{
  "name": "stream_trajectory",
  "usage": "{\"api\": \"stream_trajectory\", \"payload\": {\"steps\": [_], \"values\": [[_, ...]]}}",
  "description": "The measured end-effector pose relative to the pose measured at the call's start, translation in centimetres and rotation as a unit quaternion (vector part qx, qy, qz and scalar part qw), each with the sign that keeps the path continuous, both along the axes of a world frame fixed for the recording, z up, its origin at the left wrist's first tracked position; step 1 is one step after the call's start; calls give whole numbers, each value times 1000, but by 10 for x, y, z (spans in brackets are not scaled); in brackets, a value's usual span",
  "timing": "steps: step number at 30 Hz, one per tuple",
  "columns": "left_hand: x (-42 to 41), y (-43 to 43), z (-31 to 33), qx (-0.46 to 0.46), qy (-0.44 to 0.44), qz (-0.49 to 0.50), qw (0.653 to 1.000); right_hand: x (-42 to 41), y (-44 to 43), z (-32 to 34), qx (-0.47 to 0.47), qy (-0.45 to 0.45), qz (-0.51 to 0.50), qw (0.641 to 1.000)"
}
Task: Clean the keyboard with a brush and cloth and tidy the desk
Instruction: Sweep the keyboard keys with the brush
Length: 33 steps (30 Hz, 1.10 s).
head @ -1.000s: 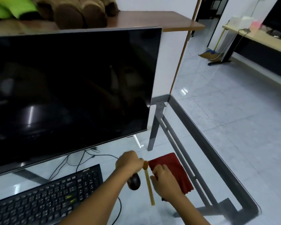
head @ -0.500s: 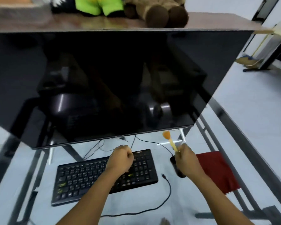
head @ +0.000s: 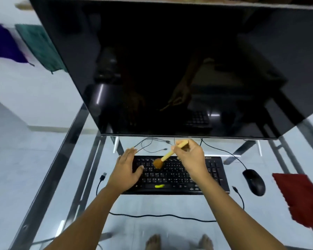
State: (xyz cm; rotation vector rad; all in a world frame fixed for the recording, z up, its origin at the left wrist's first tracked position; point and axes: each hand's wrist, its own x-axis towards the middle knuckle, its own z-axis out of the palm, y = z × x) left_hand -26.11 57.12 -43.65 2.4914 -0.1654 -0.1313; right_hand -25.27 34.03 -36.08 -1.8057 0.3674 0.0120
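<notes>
Half a second back: brush (head: 167,156) upright, bristles up, out by the mouse (head: 254,181). Now tipped down, bristle head touching the keys in the far-left part of the keyboard (head: 172,177). Right hand (head: 190,157) fingers curled round the handle. Left hand (head: 126,170), earlier a fist, now flat with straight fingers on the keyboard's left end, likely bracing it. Brushing looks just begun. Red cloth (head: 304,197) unused on the counter (head: 152,202), far right, beyond the mouse.

Two bare forearms (head: 90,212), left hand (head: 126,171), right hand (head: 191,157), seemingly bare feet (head: 153,242), blurred.
</notes>
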Motion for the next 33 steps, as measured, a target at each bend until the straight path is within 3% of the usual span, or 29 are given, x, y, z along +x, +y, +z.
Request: {"api": "stream_trajectory", "payload": {"steps": [3, 6, 9, 12, 14, 16, 18, 20, 22, 24, 26, 28, 30, 31, 33], "values": [[-8, 13, -9, -4, 11, 17, 1000, -2, 24, 2, -10, -22, 25, 999], [-14, 21, -15, -40, 29, 60, 997, -15, 49, -1, -15, 14, 142, 990], [-15, 26, -23, -62, 30, 63, 996, -27, 57, -15, -88, 47, 248, 964], [-15, 29, -28, -89, 35, 72, 993, -28, 53, -15, -160, -73, 140, 974], [-17, 29, -31, -98, 29, 80, 992, -32, 53, -12, -110, -96, 98, 984], [-17, 28, -32, -104, 14, 88, 991, -44, 63, -15, -57, -10, 185, 981], [-17, 26, -33, -120, 1, 95, 988, -53, 67, -26, -105, 30, 280, 954], [-15, 26, -32, -141, -2, 104, 985, -50, 64, -30, -166, -40, 211, 962], [-16, 26, -33, -170, 0, 109, 979, -50, 63, -29, -125, -109, 103, 981], [-18, 28, -38, -179, -8, 107, 978, -53, 69, -28, -42, -61, 133, 988], [-20, 31, -42, -179, -17, 100, 979, -54, 75, -32, -34, 20, 230, 972], [-21, 33, -46, -195, -17, 100, 976, -43, 69, -33, -52, 22, 207, 977], [-21, 32, -47, -206, -17, 103, 973, -31, 61, -25, -35, -23, 117, 992], [-22, 32, -48, -203, -18, 104, 973, -31, 60, -22, -8, -22, 115, 993], [-22, 32, -49, -191, -25, 104, 976, -39, 68, -18, 6, 29, 209, 978]]}}
